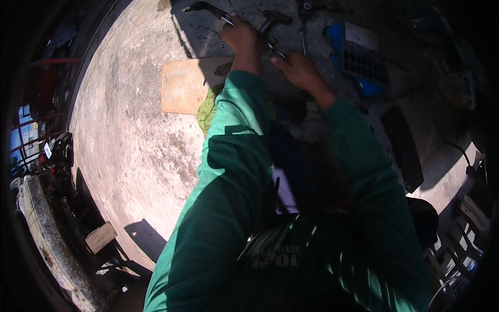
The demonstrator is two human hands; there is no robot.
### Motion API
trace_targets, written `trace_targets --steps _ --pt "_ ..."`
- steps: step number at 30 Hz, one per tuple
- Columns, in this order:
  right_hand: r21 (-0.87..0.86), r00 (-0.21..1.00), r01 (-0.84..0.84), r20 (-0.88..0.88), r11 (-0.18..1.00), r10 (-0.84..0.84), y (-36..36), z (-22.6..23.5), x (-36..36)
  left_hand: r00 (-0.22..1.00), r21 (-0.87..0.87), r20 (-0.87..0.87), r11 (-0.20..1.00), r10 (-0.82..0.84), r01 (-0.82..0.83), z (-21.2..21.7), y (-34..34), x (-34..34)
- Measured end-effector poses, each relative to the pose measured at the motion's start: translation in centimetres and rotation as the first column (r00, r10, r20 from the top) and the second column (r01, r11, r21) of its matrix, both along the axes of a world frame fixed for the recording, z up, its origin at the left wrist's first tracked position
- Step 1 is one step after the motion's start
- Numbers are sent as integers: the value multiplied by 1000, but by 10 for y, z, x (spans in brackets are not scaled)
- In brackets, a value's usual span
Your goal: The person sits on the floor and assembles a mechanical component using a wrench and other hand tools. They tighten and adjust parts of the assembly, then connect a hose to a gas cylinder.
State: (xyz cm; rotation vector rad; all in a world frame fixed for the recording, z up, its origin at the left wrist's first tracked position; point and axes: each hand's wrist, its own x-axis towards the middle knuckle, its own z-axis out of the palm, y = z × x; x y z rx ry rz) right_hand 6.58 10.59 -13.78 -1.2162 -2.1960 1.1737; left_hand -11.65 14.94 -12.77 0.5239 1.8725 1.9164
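Note:
Both my arms, in green sleeves, reach forward over a concrete floor (130,135). My left hand (240,36) is closed around a long metal bar with a black grip end (200,7), which runs from the upper left down toward the right. My right hand (299,68) sits at the bar's lower end, fingers curled on or beside a small metal part (271,48); the shade hides the exact grip. A hammer-like tool (273,18) lies just beyond my hands.
A flat brown board (182,86) lies left of my arms with a yellow-green cloth (208,109) at its edge. A wrench (303,39) and a blue tray with a grid insert (358,57) lie at the upper right. A wooden block (100,237) sits lower left.

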Motion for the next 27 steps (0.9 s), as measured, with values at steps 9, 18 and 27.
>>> trace_targets --steps 9,18,27 --pt "87 714 151 679 985 -169 -15 -104 165 807 108 538 969 -244 221 11 -6 -9" --pt "-377 892 0 -418 926 -170 -2 13 81 734 -3 485 839 -475 545 37 -16 37" --pt "-151 927 -215 -342 965 154 23 36 69 692 -4 439 769 -573 640 47 -14 61"
